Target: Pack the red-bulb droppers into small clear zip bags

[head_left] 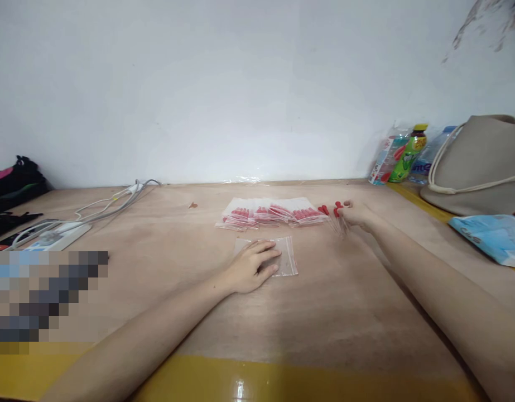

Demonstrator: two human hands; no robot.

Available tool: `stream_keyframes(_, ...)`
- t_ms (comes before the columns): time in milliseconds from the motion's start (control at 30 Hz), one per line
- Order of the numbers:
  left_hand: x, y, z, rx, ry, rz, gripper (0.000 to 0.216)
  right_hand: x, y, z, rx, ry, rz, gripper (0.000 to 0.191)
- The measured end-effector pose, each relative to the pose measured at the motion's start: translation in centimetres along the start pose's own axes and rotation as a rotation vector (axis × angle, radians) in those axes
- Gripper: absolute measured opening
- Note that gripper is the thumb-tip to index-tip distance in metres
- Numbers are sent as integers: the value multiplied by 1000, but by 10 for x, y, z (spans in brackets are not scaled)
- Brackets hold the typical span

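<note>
My left hand [254,264] lies flat on a small clear zip bag [287,255] in the middle of the wooden table [332,312], fingers spread over it. Farther back my right hand [356,213] is closed around a few thin clear sticks with red tips [335,211], their red ends pointing left. Just left of them, a row of filled clear bags with red-tipped sticks [274,214] lies overlapped along the table.
Bottles [403,153] in plastic stand at the back right by the wall, beside a beige hat [479,164] and a blue packet [491,237]. A power strip with grey cables [56,234] and black items [14,184] lie at the left. A yellow strip edges the table front.
</note>
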State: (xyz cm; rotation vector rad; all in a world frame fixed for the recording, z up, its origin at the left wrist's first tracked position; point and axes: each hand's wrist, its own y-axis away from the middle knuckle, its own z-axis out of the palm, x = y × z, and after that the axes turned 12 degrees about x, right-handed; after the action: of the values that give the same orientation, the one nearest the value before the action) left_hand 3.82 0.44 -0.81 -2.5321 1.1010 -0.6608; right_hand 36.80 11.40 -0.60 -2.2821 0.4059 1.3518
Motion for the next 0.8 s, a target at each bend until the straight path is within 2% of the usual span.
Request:
stream_keyframes(100,-1,1,1,18,9,5,38,-12,7,-9,-8,-48,68,54)
stream_keyframes(200,-1,2,1,37,14,3,37,-23,30,-14,-26,-287,90,67)
stream_keyframes(267,-1,2,1,44,17,3,38,-28,55,-11,-47,-428,99,68)
stream_keyframes(367,0,1,1,36,17,-6,40,-29,98,1,-92,-517,65,61)
stream_keyframes(467,1,0,1,21,0,-28,42,-27,125,13,-171,-596,36,55)
stream_keyframes(600,3,1,0,33,-12,-22,42,-19,123,15,-169,-615,15,52)
stream_keyframes(733,3,1,0,38,-17,-8,41,-13,112,13,-91,-639,65,53)
stream_keyframes(800,2,1,1,45,-16,-5,41,-13,112,13,-114,-648,85,55)
